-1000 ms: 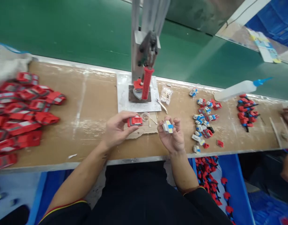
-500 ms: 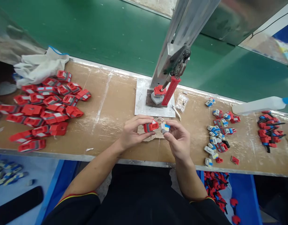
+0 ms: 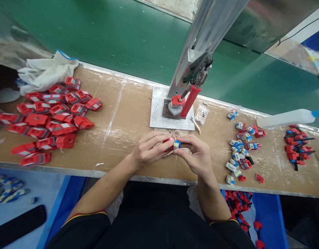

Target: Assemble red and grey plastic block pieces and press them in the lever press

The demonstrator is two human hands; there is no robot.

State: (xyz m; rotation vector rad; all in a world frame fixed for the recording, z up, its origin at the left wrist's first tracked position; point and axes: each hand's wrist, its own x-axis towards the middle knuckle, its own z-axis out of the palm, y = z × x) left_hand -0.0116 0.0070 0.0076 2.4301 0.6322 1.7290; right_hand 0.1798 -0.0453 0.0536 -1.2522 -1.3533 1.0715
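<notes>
My left hand is closed around a red plastic toy part, mostly covered by the fingers. Pinched between thumb and fingers of my right hand is a small grey, blue and yellow plastic part. The two parts meet in front of me, above the table's near half; whether they are joined I cannot tell. Just beyond my hands stands a hand press with a red handle. A red piece sits under its plunger on a grey block.
Many red parts are piled at left beside white gloves. Right of the press lie nippers and a bag of cotton swabs. Grey-blue pieces, red-black parts and a bottle occupy the right side.
My hands have come together, bringing the red part and the grey-blue part into contact. My left fingers now reach over the red part. The view has shifted slightly.
</notes>
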